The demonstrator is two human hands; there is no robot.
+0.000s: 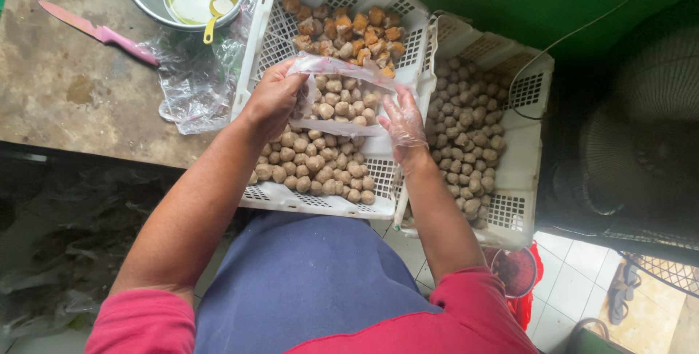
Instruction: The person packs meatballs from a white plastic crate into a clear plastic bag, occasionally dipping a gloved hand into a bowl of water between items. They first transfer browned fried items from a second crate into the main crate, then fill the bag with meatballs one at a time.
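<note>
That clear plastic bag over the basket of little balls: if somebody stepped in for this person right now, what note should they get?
Left hand: bare, gripping the left edge of the clear plastic bag.
Right hand: in a thin clear glove, holding the bag's right edge.
The bag is stretched open over the near white basket, with some brown balls already showing inside it.
Fried cubes fill the basket's far end; a second basket to the right holds more balls.
Left: most balls still lie loose in both baskets.

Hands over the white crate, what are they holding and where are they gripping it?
A clear plastic bag, held open by its rim: left hand on one side, gloved right hand on the other.
</note>
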